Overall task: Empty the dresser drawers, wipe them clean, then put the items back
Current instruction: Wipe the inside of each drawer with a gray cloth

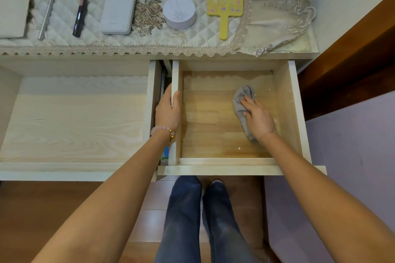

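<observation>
The right hand [257, 116] presses a crumpled grey cloth [242, 109] flat-fingered onto the pale wooden drawer [213, 126] floor; the left hand [167, 111] seemingly curls around its left wall.

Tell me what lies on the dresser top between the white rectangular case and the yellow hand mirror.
In the head view, a round white tin sits between the white case and the yellow mirror.

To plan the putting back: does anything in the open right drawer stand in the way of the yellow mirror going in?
Yes. The grey cloth, pressed down by the right hand, lies on the right part of the drawer floor, and the left hand grips its left wall. Otherwise only small specks.
</observation>
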